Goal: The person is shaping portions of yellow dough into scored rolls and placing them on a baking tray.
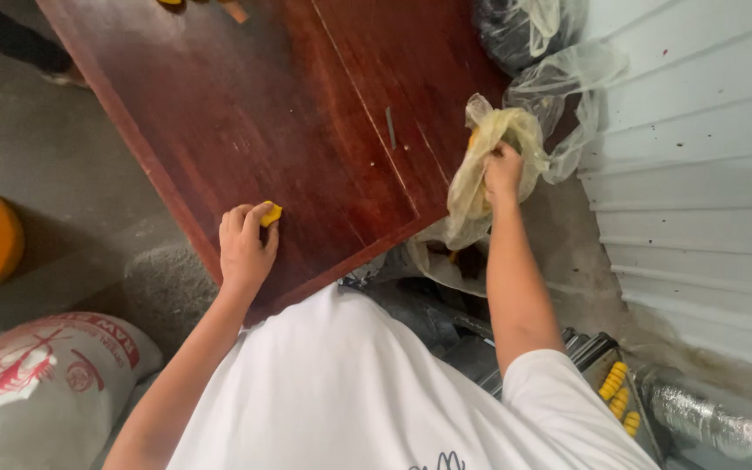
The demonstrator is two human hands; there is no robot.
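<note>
The dark red wooden table [289, 113] fills most of my view, its near corner just in front of my white shirt [350, 392]. At its right edge my right hand [503, 170] is clenched on a crumpled yellowish plastic bag [480, 165] — the bag hangs down past the edge. Near the table's left edge my left hand [245, 248] pinches a small yellow piece [271, 212] — fingers closed round it.
</note>
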